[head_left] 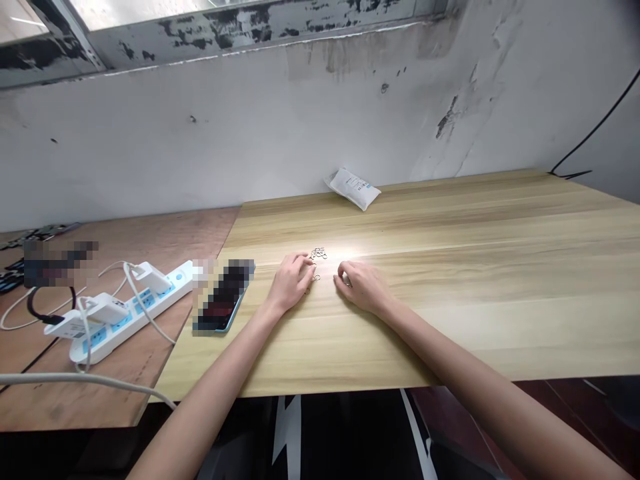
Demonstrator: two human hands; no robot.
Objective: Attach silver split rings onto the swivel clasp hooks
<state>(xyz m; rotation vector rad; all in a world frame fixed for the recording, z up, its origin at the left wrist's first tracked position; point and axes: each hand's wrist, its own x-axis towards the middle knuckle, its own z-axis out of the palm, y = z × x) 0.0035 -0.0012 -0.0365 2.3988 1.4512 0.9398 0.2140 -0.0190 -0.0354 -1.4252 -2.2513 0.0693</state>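
Note:
A small heap of tiny metal rings (319, 253) lies on the light wooden table (450, 280) in a bright patch of light. My left hand (291, 281) rests palm down just left of the heap, fingers curled, fingertips touching a couple of loose rings (315, 276). My right hand (361, 285) lies a little to the right, fingers bent inward in a pinch against the table. What it pinches is too small to make out.
A phone (225, 297) lies left of my left hand. Farther left a white power strip (131, 308) with chargers and cables sits on a darker brown table (150, 360). A white packet (353, 187) lies by the wall. The front table edge is near my forearms.

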